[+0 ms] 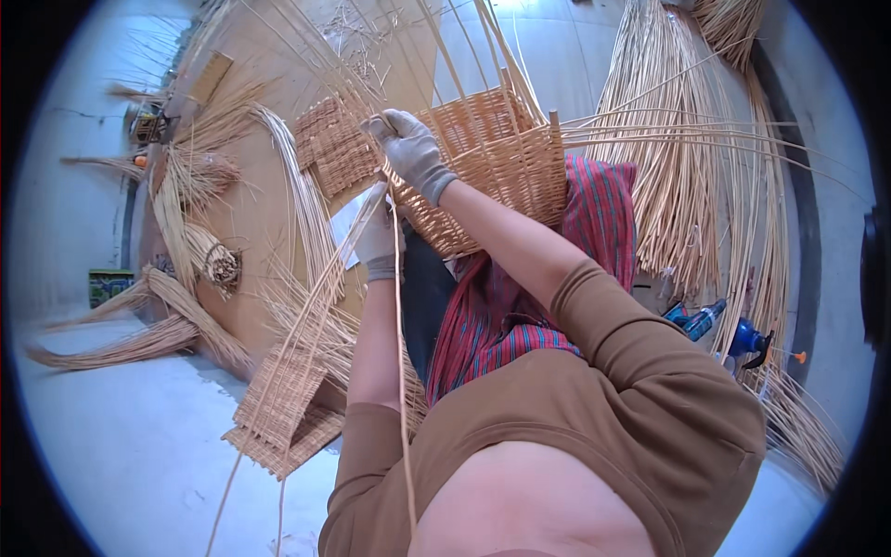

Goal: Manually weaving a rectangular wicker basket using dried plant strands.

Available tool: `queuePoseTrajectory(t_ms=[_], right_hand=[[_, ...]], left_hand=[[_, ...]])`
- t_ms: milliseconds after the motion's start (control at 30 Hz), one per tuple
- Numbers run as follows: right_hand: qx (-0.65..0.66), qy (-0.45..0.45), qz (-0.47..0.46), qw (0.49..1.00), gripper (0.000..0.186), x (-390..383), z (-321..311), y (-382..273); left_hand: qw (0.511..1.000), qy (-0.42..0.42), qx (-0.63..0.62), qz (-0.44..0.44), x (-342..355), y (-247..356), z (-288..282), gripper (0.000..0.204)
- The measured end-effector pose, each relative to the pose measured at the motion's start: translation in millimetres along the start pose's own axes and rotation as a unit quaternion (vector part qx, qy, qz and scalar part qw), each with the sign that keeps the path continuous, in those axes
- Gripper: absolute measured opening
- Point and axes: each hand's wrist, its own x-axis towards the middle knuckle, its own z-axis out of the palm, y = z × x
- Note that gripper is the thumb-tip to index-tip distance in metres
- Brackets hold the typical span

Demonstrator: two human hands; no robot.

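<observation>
A half-woven wicker basket [501,158] rests tilted on my lap, over a red striped cloth [594,209], with long loose stakes sticking out of its far and right sides. At the basket's left edge, my gloved right hand [415,153] is closed, thumb and fingers pinched round a wicker strand. Just below it, my gloved left hand [377,243] is closed by the same edge among wicker strands; its fingers are partly hidden. One long strand [399,316] hangs from between the hands down toward my body.
Woven panels lie on the floor beyond my hands [339,144] and at lower left [283,399]. Bundles of wicker rods spread at right [664,139] and left [209,251]. A blue power tool [696,318] and a blue spray bottle [745,340] are beside my right arm.
</observation>
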Motion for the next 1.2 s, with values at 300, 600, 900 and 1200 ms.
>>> queuePoseTrajectory(t_ms=[300,600,900,1200], right_hand=[[-0.041,-0.038,0.030,0.998,0.055,-3,-10,-68],[-0.034,-0.451,0.281,0.847,0.072,46,-40,-90],[-0.049,-0.013,-0.218,0.975,0.072,3,-21,-84],[0.194,-0.096,0.185,0.959,0.044,-44,-90,-72]], left_hand=[[0.998,0.018,-0.013,0.062,-13,7,-3,0.065],[0.997,0.043,-0.042,0.051,-24,-2,7,0.060],[0.994,-0.042,-0.097,-0.036,-18,1,10,0.067],[0.982,0.122,-0.095,0.111,-6,2,18,0.072]])
